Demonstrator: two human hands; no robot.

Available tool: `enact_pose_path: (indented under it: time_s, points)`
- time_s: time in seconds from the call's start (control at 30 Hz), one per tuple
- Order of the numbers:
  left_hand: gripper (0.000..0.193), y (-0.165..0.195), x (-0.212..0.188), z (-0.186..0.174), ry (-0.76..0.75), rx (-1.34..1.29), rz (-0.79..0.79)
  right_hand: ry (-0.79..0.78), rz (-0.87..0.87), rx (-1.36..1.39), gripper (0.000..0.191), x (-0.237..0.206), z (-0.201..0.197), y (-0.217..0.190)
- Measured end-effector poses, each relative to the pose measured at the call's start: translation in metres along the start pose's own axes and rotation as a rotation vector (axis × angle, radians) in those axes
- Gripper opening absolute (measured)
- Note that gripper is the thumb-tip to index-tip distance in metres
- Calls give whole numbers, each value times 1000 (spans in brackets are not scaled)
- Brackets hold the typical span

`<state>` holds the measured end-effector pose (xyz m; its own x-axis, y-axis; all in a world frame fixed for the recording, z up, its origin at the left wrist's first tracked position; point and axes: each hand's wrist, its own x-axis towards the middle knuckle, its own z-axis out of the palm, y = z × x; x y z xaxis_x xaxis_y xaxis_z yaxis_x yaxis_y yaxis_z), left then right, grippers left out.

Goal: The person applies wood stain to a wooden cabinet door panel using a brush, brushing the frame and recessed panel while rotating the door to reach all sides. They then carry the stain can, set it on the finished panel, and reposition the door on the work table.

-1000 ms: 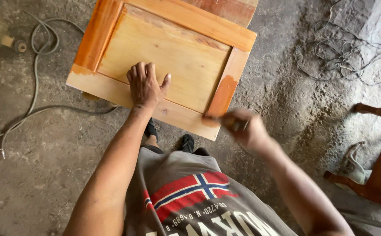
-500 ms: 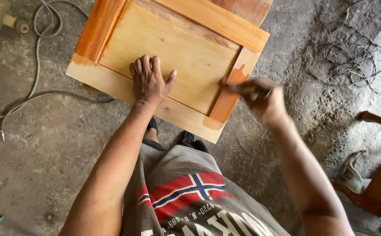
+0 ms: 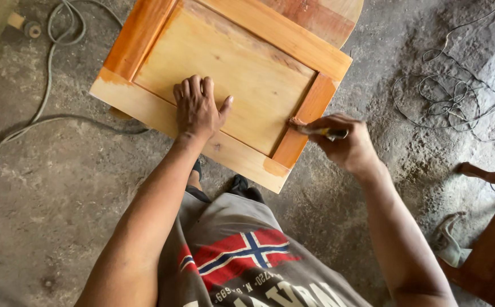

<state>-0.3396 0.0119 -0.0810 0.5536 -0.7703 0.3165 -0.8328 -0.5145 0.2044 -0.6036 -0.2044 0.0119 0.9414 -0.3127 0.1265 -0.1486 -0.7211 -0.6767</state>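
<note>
On the concrete floor point(image 3: 43, 216) at far left, a grey cable point(image 3: 48, 108) loops near the panel's left edge, close enough that a foot could snag it and jolt the work. The wooden framed panel point(image 3: 230, 74) lies flat on a low support over the floor, its far and side rails orange with stain, its near rail still pale. The left hand point(image 3: 197, 109) rests palm-down with fingers spread across the near rail and the inset board, pressing and holding nothing. The right hand point(image 3: 347, 142) has its grip closed narrowly on a small brush point(image 3: 321, 132), tip touching the right rail near its lower end. My worry is that the stain could run onto the pale near rail at the joint, or the left palm could slide into wet colour. The near right corner overhangs toward the knees, leaving little room there; beyond the right edge lie tangled wire point(image 3: 457, 96) and a brown wooden piece point(image 3: 494, 250), with open floor between.
</note>
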Motion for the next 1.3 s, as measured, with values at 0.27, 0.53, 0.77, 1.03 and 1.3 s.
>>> enact_pose_path:
  time_s: [0.27, 0.53, 0.77, 1.03, 1.3]
  points:
    - [51, -7, -10, -10, -17, -1, 5, 179, 343, -9, 8, 34, 12, -40]
    - [43, -16, -32, -23, 92, -126, 12, 531, 346, 542, 8, -25, 52, -90]
    - [29, -73, -64, -58, 140, -562, 30, 326, 579, -70, 16, -21, 94, -164]
    - [22, -259, -117, -148, 63, -590, -36, 36, 425, 198, 10, 171, 197, -238]
    - [21, -290, -89, -149, 100, -714, -24, -122, 615, 125, 17, 225, 220, -188]
